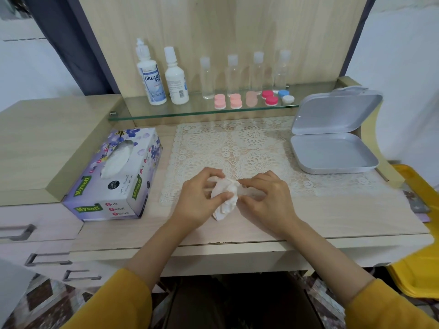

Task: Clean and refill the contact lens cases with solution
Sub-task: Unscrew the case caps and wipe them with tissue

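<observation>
Over the front of the lace mat (237,143), my left hand (199,200) grips a crumpled white tissue (224,198). My right hand (266,198) pinches the tissue's right side; whatever may be wrapped inside it is hidden. On the glass shelf (166,112) stand two white solution bottles (152,77) (175,79) and several lens cases: pink ones (219,102) (236,101), a pale peach one (251,99), a red one (269,98) and a blue-and-white one (286,96).
Several clear small bottles (232,74) line the shelf's back. A purple tissue box (116,176) lies left of the mat. An open grey tin (332,153) sits at the right. A yellow object (418,233) lies past the desk's right edge. Drawers are at the lower left.
</observation>
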`<state>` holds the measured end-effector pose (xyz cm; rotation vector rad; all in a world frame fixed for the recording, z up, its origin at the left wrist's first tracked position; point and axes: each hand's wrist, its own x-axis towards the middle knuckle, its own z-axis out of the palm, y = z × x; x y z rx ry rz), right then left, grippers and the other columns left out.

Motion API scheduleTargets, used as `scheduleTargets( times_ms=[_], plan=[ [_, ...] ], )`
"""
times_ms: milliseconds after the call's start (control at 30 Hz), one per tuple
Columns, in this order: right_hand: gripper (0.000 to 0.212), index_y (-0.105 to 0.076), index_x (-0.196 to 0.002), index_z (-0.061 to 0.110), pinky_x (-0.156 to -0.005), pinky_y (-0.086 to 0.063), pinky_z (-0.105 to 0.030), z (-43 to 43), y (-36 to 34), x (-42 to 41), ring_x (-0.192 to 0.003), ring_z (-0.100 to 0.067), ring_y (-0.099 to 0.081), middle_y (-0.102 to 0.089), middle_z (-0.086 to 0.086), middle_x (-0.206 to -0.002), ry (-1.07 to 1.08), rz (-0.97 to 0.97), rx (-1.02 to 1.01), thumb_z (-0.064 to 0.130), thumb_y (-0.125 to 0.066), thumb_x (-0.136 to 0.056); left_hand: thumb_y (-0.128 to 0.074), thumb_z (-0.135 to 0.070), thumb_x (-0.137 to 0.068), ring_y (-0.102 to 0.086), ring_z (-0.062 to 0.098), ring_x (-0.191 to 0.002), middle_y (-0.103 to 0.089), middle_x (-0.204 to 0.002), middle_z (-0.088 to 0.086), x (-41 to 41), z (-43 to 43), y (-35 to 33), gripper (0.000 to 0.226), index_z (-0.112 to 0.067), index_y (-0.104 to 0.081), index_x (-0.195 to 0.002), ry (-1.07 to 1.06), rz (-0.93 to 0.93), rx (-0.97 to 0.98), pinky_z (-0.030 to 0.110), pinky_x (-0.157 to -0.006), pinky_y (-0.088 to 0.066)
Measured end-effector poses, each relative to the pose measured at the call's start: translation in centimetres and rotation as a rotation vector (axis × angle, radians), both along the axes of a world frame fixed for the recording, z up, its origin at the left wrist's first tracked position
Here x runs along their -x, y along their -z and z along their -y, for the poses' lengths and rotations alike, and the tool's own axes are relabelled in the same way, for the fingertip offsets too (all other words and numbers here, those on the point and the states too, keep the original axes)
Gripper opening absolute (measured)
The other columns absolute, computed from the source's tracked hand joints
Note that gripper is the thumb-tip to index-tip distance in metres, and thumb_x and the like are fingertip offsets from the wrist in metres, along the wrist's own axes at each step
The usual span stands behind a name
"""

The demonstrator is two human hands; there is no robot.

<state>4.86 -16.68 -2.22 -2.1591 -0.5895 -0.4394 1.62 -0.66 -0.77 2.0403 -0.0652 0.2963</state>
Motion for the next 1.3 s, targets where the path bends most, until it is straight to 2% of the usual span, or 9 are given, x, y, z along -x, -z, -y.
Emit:
scheduleTargets(
  times_ms=[100, 233, 367, 467, 667, 867, 1000, 1167, 1300],
  plan=[
    [0.035, -0.074, -0.091, 0.015, -0.067, -0.032, -0.010, -0.1, 0.0, 0.1, -0.074, -0.009, -0.050, -0.069, 0.005, -0.077, 0.005, -0.014, -0.005, 0.032, -0.054, -0.066, -0.074, -0.010, -0.075, -0.065, -0.001, -0.079, -0.064, -0.092, -0.010, 0.1, 0.4, -0.7, 0.038, -0.032, -0.057, -0.102, 0.042, -0.116, 0.077, 0.016, -0.062, -0.053],
    [0.030, -0.073, -0.093, 0.019, -0.071, -0.037, -0.013, 0.0, -0.1, 0.1, -0.078, -0.008, -0.054, -0.069, 0.007, -0.084, -0.044, -0.019, -0.040, 0.034, -0.058, -0.071, -0.073, -0.009, -0.076, -0.064, -0.001, -0.067, -0.067, -0.081, -0.006, 0.2, 0.5, -1.0, 0.030, -0.034, -0.062, -0.085, 0.010, -0.080, 0.046, 0.013, -0.053, -0.049],
    [0.035, -0.075, -0.087, 0.020, -0.083, -0.045, -0.025, 0.1, -0.2, 0.1, -0.092, -0.009, -0.061, -0.069, 0.006, -0.096, -0.065, -0.044, -0.148, 0.047, -0.058, -0.073, -0.073, -0.006, -0.075, -0.064, -0.002, -0.069, -0.069, -0.084, -0.007, 0.4, 0.5, -1.0, 0.025, -0.028, -0.067, -0.085, 0.006, -0.096, 0.120, 0.011, -0.058, -0.049],
    [0.025, -0.074, -0.076, 0.015, -0.087, -0.042, -0.029, -0.1, -0.1, 0.0, -0.094, -0.011, -0.058, -0.062, 0.012, -0.094, -0.034, -0.104, -0.162, 0.038, -0.065, -0.068, -0.073, -0.002, -0.073, -0.064, -0.004, -0.069, -0.067, -0.085, -0.009, 0.6, 0.6, -0.9, 0.027, -0.022, -0.067, -0.090, 0.019, -0.140, 0.143, 0.009, -0.060, -0.048],
    [0.002, -0.061, -0.069, 0.018, -0.068, -0.036, -0.005, 0.6, -0.3, 0.1, -0.074, 0.002, -0.055, -0.060, 0.015, -0.073, -0.001, -0.118, -0.196, 0.019, -0.062, -0.068, -0.078, 0.002, -0.065, -0.063, 0.002, -0.069, -0.068, -0.086, -0.001, 0.7, 0.1, -0.8, 0.039, -0.022, -0.067, -0.094, 0.005, -0.192, 0.233, 0.016, -0.067, -0.053],
    [0.021, -0.057, -0.067, 0.010, -0.058, -0.036, -0.013, 2.0, -0.8, -0.7, -0.065, -0.013, -0.051, -0.052, 0.005, -0.057, 0.091, 0.112, -0.193, 0.029, -0.047, -0.067, -0.070, 0.006, -0.073, -0.057, -0.001, -0.063, -0.066, -0.084, -0.003, 0.9, -0.3, -0.9, 0.037, -0.011, -0.066, -0.105, -0.059, -0.138, 0.244, 0.013, -0.072, -0.050],
    [0.020, -0.061, -0.068, 0.004, -0.054, -0.040, -0.022, 1.6, -0.8, -1.0, -0.052, -0.014, -0.052, -0.058, -0.003, -0.061, 0.077, 0.229, -0.148, 0.020, -0.050, -0.071, -0.071, 0.008, -0.071, -0.060, -0.001, -0.065, -0.066, -0.087, 0.001, 1.1, 0.4, -1.0, 0.034, -0.019, -0.064, -0.091, -0.051, -0.133, 0.263, 0.013, -0.069, -0.051],
    [0.015, -0.064, -0.082, 0.003, -0.058, -0.043, -0.023, -0.1, 0.0, -0.1, -0.058, -0.017, -0.056, -0.059, -0.005, -0.065, 0.001, 0.244, -0.129, 0.012, -0.069, -0.071, -0.070, 0.010, -0.070, -0.061, -0.001, -0.065, -0.066, -0.080, -0.001, 1.4, 1.4, -0.6, 0.031, -0.015, -0.064, -0.087, -0.046, -0.146, 0.311, 0.014, -0.070, -0.051],
    [0.024, -0.065, -0.070, 0.006, -0.063, -0.041, -0.018, 0.0, 0.5, 0.1, -0.067, -0.013, -0.053, -0.062, -0.003, -0.067, -0.026, 0.292, -0.128, 0.030, -0.065, -0.077, -0.070, 0.011, -0.070, -0.063, -0.001, -0.068, -0.067, -0.080, 0.001, 1.7, 1.5, 0.0, 0.029, -0.012, -0.063, -0.087, -0.074, -0.142, 0.366, 0.012, -0.070, -0.050]
  ],
)
